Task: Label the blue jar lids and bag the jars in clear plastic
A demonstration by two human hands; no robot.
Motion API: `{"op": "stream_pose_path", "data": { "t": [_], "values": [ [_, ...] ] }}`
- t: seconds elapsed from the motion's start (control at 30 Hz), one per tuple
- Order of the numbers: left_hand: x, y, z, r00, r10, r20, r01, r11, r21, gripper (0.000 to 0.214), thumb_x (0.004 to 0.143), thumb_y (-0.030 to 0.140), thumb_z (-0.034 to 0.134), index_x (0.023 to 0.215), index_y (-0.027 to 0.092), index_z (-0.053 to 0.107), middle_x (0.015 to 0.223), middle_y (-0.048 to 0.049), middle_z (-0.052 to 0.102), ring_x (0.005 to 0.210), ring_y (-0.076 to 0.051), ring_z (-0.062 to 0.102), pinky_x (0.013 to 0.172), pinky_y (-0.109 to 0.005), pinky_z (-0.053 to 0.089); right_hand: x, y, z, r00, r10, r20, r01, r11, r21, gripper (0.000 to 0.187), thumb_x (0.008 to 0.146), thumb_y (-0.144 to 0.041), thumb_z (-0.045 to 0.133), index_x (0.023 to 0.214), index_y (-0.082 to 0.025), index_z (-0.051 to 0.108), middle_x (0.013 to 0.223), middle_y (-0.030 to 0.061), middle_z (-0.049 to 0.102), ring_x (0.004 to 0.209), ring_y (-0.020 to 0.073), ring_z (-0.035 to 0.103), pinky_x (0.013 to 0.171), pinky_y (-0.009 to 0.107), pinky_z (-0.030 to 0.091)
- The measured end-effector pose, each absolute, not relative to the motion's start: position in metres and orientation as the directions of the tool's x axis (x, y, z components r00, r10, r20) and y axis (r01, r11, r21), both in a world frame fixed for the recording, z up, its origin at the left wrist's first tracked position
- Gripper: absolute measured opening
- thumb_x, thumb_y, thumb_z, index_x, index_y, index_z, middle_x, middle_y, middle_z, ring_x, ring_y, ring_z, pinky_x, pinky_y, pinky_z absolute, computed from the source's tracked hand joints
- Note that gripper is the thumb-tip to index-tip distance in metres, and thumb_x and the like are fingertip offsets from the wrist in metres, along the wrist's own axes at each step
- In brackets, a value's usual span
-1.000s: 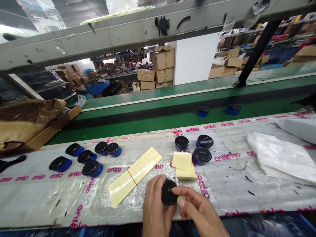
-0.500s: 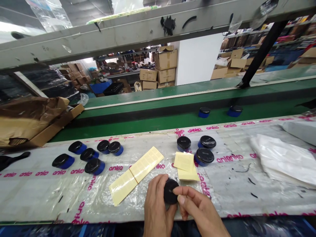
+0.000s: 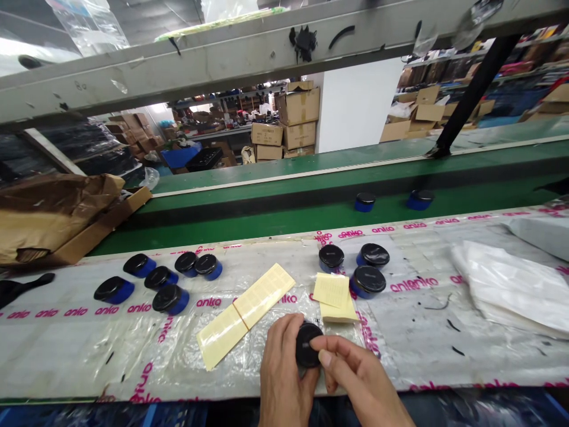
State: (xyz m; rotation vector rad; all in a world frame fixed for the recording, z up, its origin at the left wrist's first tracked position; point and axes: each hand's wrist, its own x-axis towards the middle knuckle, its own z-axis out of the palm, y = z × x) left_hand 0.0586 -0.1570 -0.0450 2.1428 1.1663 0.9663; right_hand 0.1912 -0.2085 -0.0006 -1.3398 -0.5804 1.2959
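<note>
My left hand (image 3: 284, 365) is wrapped round the side of a small round jar (image 3: 306, 350) with a black lid, low in the middle of the head view. The lid faces up towards me. With thumb and forefinger pinched together, my right hand (image 3: 351, 370) touches the right part of the lid; whatever is between those fingertips is too small to make out. Just beyond my hands lie a long pale yellow label sheet (image 3: 262, 296) and two smaller overlapping yellow sheets (image 3: 332, 290). Three black-lidded jars (image 3: 368, 280) stand behind the small sheets.
Several blue jars with black lids (image 3: 170, 299) stand on the left of the plastic-covered table (image 3: 427, 350). White bags (image 3: 511, 290) lie at right, a cardboard tray (image 3: 106, 228) at left. Two jars ride a green belt (image 3: 267, 212) behind, under a metal beam (image 3: 231, 53).
The two jars on the green belt have shifted slightly left. My hands and the jar between them stay almost still.
</note>
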Motion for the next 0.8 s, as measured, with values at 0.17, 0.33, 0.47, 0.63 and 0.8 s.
{"op": "stream_pose_path", "data": {
  "t": [0.17, 0.33, 0.47, 0.63, 0.8],
  "values": [
    [0.0586, -0.1573, -0.045, 0.365, 0.867, 0.34, 0.495, -0.49, 0.717, 0.064, 0.082, 0.007, 0.058, 0.141, 0.028, 0.046, 0.139, -0.0106, 0.055, 0.13, -0.028, 0.052, 0.107, -0.051, 0.047, 0.1891, -0.2078, 0.0022, 0.293, 0.886, -0.36, -0.353, -0.25, -0.902, 0.047, 0.07, -0.058, 0.08, 0.091, -0.016, 0.077, 0.059, -0.0029, 0.052, 0.058, 0.0141, 0.047, 0.056, 0.026, 0.041],
    [0.0585, -0.157, -0.0452, 0.364, 0.86, 0.357, 0.492, -0.503, 0.711, 0.064, 0.082, 0.008, 0.058, 0.142, 0.027, 0.047, 0.14, -0.0112, 0.055, 0.13, -0.029, 0.052, 0.106, -0.052, 0.048, 0.187, -0.2078, 0.0019, 0.311, 0.877, -0.366, -0.359, -0.249, -0.9, 0.049, 0.069, -0.06, 0.08, 0.09, -0.017, 0.077, 0.057, -0.0037, 0.05, 0.057, 0.0144, 0.048, 0.057, 0.026, 0.044],
    [0.0582, -0.1567, -0.0459, 0.363, 0.86, 0.359, 0.491, -0.504, 0.711, 0.061, 0.084, 0.011, 0.06, 0.141, 0.027, 0.047, 0.139, -0.0119, 0.055, 0.13, -0.029, 0.053, 0.106, -0.052, 0.048, 0.1867, -0.2082, -0.0001, 0.315, 0.879, -0.359, -0.357, -0.24, -0.903, 0.049, 0.069, -0.06, 0.08, 0.09, -0.016, 0.077, 0.057, -0.0035, 0.051, 0.057, 0.0141, 0.048, 0.057, 0.026, 0.044],
    [0.0571, -0.1555, -0.0453, 0.364, 0.856, 0.366, 0.504, -0.512, 0.696, 0.058, 0.085, 0.014, 0.062, 0.141, 0.025, 0.048, 0.139, -0.0127, 0.056, 0.129, -0.03, 0.054, 0.105, -0.052, 0.05, 0.1871, -0.2083, -0.0037, 0.324, 0.878, -0.352, -0.351, -0.234, -0.907, 0.047, 0.07, -0.058, 0.081, 0.091, -0.016, 0.077, 0.058, -0.0034, 0.051, 0.057, 0.0139, 0.048, 0.057, 0.026, 0.042],
    [0.0532, -0.1522, -0.0402, 0.425, 0.829, 0.364, 0.525, -0.554, 0.646, 0.063, 0.084, 0.013, 0.065, 0.142, 0.026, 0.045, 0.138, -0.013, 0.057, 0.128, -0.029, 0.056, 0.103, -0.049, 0.052, 0.1862, -0.2077, -0.005, 0.326, 0.877, -0.352, -0.342, -0.238, -0.909, 0.045, 0.07, -0.056, 0.08, 0.091, -0.017, 0.076, 0.058, -0.0039, 0.05, 0.057, 0.0146, 0.047, 0.057, 0.027, 0.041]
  ]
}}
